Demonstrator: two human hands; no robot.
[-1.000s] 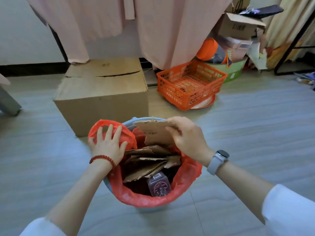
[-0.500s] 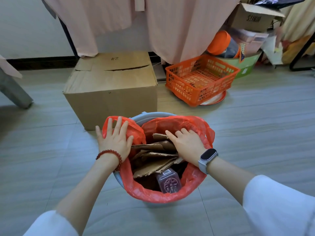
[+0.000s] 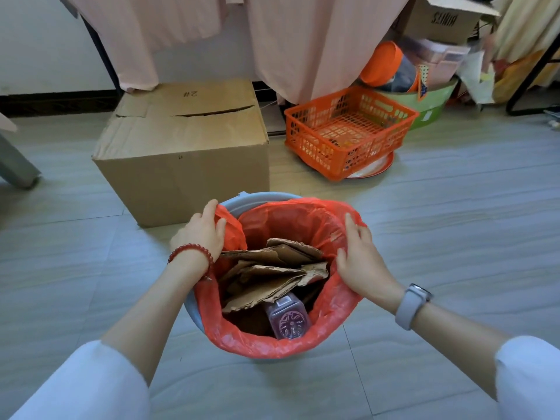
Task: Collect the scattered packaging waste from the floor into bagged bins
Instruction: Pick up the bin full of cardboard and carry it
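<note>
Two hands sit on the bin rim in the head view. The left hand grips a bunched fold of the red bag at the far left edge; the right hand lies flat, fingers straight, on the bag over the right rim. Between them, torn cardboard pieces and a plastic bottle fill the grey bin.

That loose fold could slide inside, since the liner looks thin and the jagged cardboard may tear it. Beyond the left hand stands a cardboard box, close to the bin; beyond the right hand, an orange basket.
</note>
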